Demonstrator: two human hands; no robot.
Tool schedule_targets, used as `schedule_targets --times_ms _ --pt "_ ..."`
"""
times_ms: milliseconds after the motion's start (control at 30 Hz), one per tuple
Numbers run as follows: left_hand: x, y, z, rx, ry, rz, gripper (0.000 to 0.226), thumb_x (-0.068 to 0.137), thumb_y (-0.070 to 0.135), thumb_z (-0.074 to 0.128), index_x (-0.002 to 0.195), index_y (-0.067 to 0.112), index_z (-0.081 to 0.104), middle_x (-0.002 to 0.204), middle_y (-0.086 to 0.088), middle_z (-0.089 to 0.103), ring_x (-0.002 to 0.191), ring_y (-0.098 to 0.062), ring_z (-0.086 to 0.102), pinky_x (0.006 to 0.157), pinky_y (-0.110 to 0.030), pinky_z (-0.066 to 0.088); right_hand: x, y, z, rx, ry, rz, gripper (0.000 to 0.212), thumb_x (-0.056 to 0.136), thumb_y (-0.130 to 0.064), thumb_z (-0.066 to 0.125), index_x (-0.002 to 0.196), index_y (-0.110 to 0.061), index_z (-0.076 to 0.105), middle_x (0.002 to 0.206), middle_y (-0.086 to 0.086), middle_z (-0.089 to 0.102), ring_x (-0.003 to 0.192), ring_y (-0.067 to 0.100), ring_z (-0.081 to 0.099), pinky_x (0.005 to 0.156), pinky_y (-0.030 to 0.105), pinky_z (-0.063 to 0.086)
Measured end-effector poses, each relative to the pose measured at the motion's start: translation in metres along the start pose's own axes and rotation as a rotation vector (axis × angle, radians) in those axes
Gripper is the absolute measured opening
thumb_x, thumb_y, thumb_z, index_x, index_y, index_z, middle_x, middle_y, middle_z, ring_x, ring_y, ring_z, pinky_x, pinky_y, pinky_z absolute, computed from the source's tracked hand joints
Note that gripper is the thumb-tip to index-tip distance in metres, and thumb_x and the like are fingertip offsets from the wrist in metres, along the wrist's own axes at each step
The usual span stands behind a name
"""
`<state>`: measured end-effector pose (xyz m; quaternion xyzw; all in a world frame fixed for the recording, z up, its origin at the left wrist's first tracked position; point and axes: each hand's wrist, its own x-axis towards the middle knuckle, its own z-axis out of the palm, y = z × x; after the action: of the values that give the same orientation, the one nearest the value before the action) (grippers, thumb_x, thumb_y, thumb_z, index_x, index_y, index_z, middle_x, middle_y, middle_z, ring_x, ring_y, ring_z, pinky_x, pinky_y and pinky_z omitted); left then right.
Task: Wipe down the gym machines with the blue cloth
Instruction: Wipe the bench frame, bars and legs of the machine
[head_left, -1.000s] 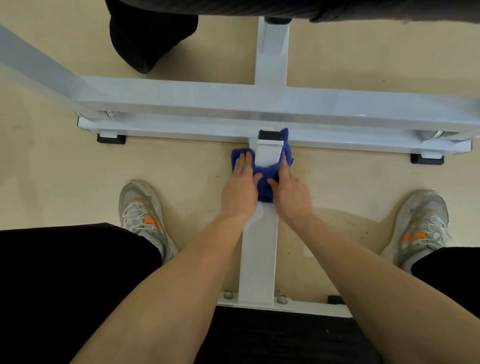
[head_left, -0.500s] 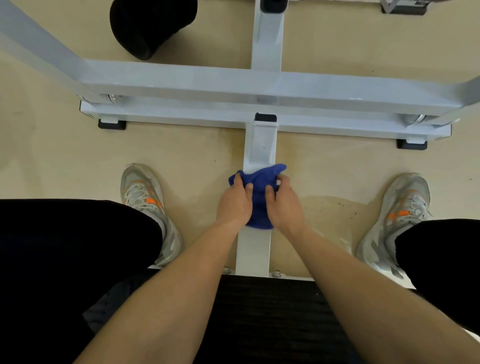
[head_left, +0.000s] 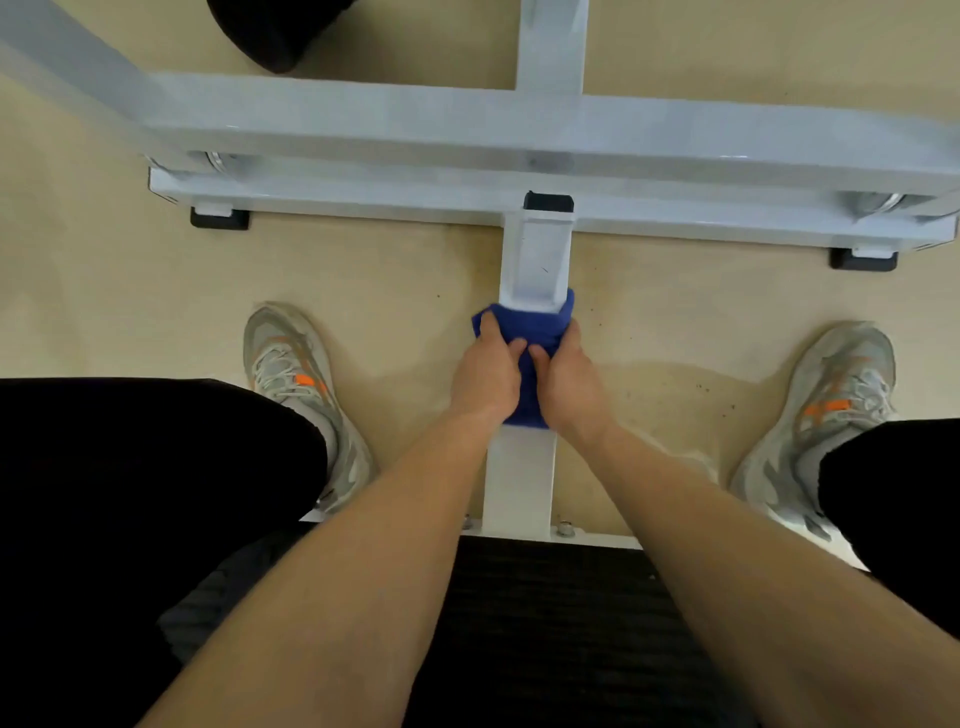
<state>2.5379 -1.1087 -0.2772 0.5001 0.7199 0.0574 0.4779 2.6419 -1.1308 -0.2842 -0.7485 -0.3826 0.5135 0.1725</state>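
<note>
Cloth (head_left: 536, 325) drawn back along beam (head_left: 537, 254).

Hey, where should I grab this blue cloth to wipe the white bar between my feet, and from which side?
Grip the blue cloth where it drapes over the two side edges of the white bar, one hand coming in from each side. It lies wrapped across the narrow bar, so squeezing both flanks, as the left hand and right hand do now, probably keeps it tight for sliding.
</note>
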Motion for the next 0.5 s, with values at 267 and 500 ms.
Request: schedule_targets --times_ms 267,500 --pt "-0.072 -0.050 0.010 0.333 -0.237 -0.079 0.027 0.103 0.027 0.046 0.122 0.008 0.051 0.109 -0.010 0.063 0.092 -0.022 0.058 0.077 -0.030 0.041 -0.073 0.039 0.001 -0.301 -0.287 0.085 0.010 0.103 -0.026 0.050 0.107 -0.017 0.047 0.096 0.000 0.059 0.085 0.015 0.056 0.076 0.026 0.039" --pt "-0.080 -0.056 0.008 0.343 -0.317 -0.101 0.023 0.101 0.025 0.049 0.113 0.010 0.062 0.109 -0.007 0.064 0.103 -0.023 0.060 0.091 -0.033 0.046 -0.077 0.037 -0.002 -0.648 -0.486 0.195 0.033 0.104 -0.033 0.047 0.110 -0.005 0.064 0.110 0.017 0.064 0.095 0.023 0.057 0.083 0.028 0.040"
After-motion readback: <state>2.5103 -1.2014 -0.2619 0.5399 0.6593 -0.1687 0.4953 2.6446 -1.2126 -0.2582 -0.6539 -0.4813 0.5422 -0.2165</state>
